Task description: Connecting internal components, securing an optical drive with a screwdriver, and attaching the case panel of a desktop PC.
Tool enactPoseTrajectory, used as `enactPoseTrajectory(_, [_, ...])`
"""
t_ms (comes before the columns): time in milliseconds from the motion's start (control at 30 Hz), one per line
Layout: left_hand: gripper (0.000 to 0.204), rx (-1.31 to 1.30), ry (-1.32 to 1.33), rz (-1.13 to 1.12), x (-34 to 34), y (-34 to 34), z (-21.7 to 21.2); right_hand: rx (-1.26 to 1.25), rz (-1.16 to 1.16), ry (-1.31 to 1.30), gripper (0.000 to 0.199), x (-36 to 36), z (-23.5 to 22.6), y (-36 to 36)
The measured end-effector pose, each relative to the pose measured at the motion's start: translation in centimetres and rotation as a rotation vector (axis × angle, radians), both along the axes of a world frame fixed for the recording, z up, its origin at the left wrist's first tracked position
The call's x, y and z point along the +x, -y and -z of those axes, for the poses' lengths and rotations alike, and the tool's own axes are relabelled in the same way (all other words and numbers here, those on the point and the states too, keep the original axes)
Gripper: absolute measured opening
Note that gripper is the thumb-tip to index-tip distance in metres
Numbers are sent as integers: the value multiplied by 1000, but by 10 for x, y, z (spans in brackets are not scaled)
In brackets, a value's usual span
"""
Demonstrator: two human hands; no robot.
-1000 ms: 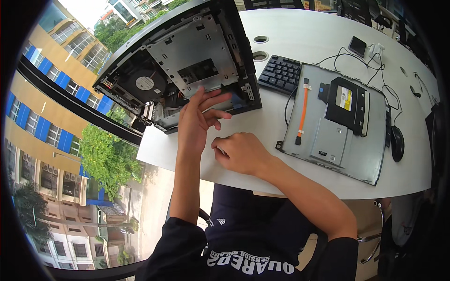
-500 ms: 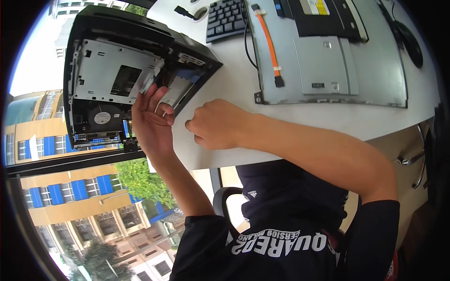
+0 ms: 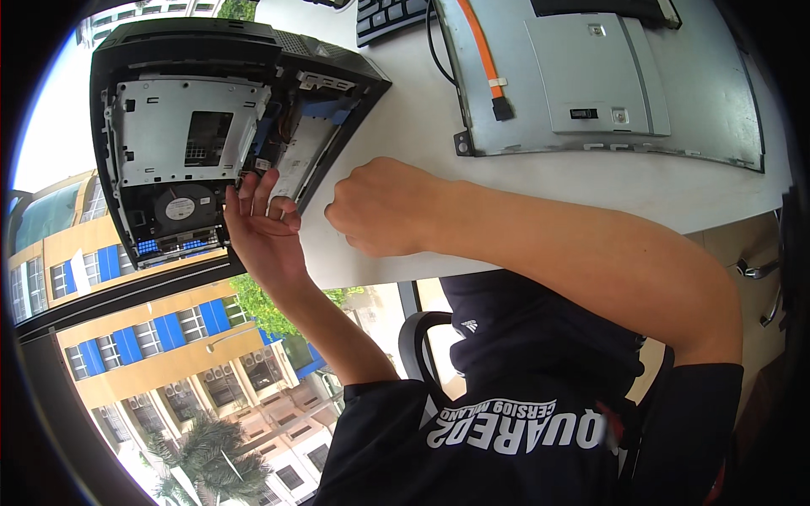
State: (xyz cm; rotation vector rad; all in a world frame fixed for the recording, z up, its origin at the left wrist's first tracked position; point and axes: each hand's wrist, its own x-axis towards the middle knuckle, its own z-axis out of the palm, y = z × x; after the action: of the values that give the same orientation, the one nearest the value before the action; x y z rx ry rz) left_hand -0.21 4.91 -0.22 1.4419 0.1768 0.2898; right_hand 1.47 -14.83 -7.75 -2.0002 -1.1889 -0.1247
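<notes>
An opened black desktop computer case (image 3: 211, 46) lies on its side at the far left, with its metal drive bracket (image 3: 152, 110), round fan (image 3: 179, 208) and inner cables (image 3: 288, 126) showing. At the near edge of its opening is my left hand (image 3: 268, 232), palm up, with loosely bent fingers spread apart. Its fingertips reach over the inside beside the bracket; I see nothing held in them. To the right of the case, my right hand (image 3: 380, 207) is closed in a fist above the white table. The back of that hand hides whatever its fingers may hold.
A grey metal side panel (image 3: 506, 139) lies on the table (image 3: 405, 118) at the right. On it rest an orange cable (image 3: 481, 46) with black ends, a silver drive (image 3: 595, 80) and a black part (image 3: 607, 8). A black keyboard (image 3: 390, 18) is behind.
My left hand has drawn back toward me, from inside the case to its near edge. My right hand stays in a fist. The whole view has shifted a little.
</notes>
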Motion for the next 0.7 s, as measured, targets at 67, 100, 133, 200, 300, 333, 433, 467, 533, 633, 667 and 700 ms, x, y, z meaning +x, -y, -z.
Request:
enactPoseTrajectory(67, [38, 10, -2, 8, 1, 1, 0, -3, 1, -5, 17, 1, 0, 0])
enactPoseTrajectory(100, [38, 21, -2, 15, 1, 1, -1, -3, 0, -6, 17, 1, 0, 0])
enactPoseTrajectory(133, [38, 21, -3, 14, 2, 3, -1, 4, 4, -5, 17, 2, 0, 0])
enactPoseTrajectory(200, [37, 29, 3, 0, 3, 6, -1, 10, 5, -7, 17, 2, 0, 0])
enactPoseTrajectory(300, [37, 47, 36, -61, 7, 3, 0, 17, 6, 4, 16, 2, -1, 1])
enactPoseTrajectory(333, [37, 46, 35, -61, 6, 3, 0, 10, 4, -3, 16, 3, -1, 2])
enactPoseTrajectory(433, [37, 61, 28, -44, 6, 6, 1, 1, 5, -9, 17, 3, 0, 1])
enactPoseTrajectory(467, [38, 58, 15, -15, 6, 10, 1, -1, 10, -9, 17, 3, 1, 1])
enactPoseTrajectory(533, [38, 59, 2, 8, 6, 15, -1, 2, 9, -13, 17, 3, 0, 2])
enactPoseTrajectory(633, [38, 46, 8, 64, 8, 16, -1, -9, 11, -19, 17, 3, -1, 2])
enactPoseTrajectory(667, [39, 36, -10, 87, 9, 15, -2, -20, 11, -20, 17, 3, -1, 2])
enactPoseTrajectory(700, [39, 28, -27, 110, 10, 14, -3, -18, 12, -21, 17, 3, -2, 2])
